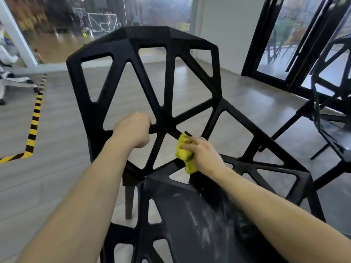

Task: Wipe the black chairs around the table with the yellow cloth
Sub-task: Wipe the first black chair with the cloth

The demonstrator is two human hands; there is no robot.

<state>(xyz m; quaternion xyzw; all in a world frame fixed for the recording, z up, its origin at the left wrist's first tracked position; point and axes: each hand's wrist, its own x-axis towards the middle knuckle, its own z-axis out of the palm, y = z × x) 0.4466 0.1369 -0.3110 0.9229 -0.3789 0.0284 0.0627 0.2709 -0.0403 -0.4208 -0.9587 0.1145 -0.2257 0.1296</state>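
Note:
A black chair (pixel 163 73) with an open lattice back fills the middle of the view, its dusty seat (pixel 199 215) running toward me. My left hand (pixel 133 130) grips a horizontal bar of the backrest, fingers curled round it. My right hand (pixel 203 154) holds the bunched yellow cloth (pixel 185 152) and presses it against a slanted strut low on the backrest, just above where back and seat meet. Part of the cloth is hidden under my fingers.
A second black lattice chair (pixel 334 118) stands at the right, close to black-framed glass doors (pixel 275 44). Yellow-and-black tape (pixel 35 120) runs along the grey wood floor at the left. A person in white (pixel 3 54) is at the far left edge.

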